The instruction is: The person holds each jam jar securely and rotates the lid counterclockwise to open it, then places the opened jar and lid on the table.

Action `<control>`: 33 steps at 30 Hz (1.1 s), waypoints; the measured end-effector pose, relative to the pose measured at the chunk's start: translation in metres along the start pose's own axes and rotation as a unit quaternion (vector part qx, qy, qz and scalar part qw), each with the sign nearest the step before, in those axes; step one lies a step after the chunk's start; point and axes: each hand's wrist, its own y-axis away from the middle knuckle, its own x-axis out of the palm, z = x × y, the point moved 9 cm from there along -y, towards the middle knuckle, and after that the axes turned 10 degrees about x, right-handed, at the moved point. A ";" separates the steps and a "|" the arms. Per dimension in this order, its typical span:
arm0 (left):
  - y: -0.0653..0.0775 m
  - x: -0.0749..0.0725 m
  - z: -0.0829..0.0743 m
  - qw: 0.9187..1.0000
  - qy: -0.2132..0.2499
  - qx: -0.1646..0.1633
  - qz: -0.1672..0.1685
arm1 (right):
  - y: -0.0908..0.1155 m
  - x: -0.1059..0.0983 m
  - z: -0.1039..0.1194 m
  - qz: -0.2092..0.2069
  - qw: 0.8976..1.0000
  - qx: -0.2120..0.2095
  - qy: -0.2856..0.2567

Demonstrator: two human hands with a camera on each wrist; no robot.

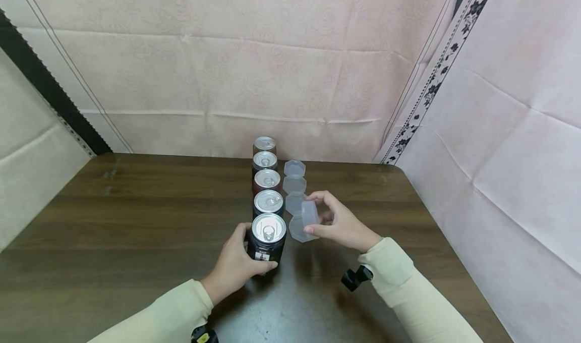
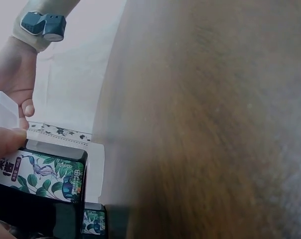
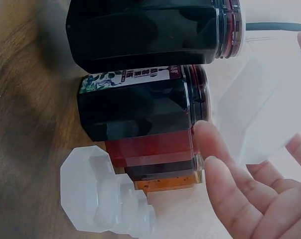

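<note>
My left hand [image 1: 233,265] grips the nearest dark jar [image 1: 268,247], thumb across its near side and fingers behind. This jar has a silver pull-tab lid; its leafy printed label [image 2: 46,177] shows in the left wrist view. Just to the right, my right hand [image 1: 342,224] pinches a translucent plastic cap [image 1: 310,213] between thumb and fingers, tilted on its side. In the right wrist view this cap [image 3: 247,109] is held near the jar tops. Beneath it in the head view, several similar caps [image 1: 295,184] lie in a row on the table, the closest one [image 1: 298,230] partly covered.
Several more pull-tab jars [image 1: 269,202] stand in a line behind the gripped one; in the right wrist view one is red [image 3: 150,148] and one orange [image 3: 168,184]. The brown wooden table [image 1: 150,222] meets a cloth-covered wall [image 1: 236,80] at the back.
</note>
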 end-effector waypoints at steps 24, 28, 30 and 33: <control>-0.002 0.009 0.007 1.000 -0.001 -0.018 -0.022 | -0.003 0.003 -0.014 -0.012 1.000 0.015 0.007; -0.002 0.010 0.009 0.999 -0.012 -0.016 -0.027 | -0.005 0.005 -0.017 -0.008 1.000 0.015 0.005; -0.002 0.011 0.009 0.999 -0.016 -0.011 -0.031 | -0.005 0.006 -0.017 -0.006 1.000 0.012 0.002; -0.002 0.011 0.008 0.999 -0.021 -0.002 -0.034 | -0.005 0.008 -0.018 -0.003 1.000 0.011 0.000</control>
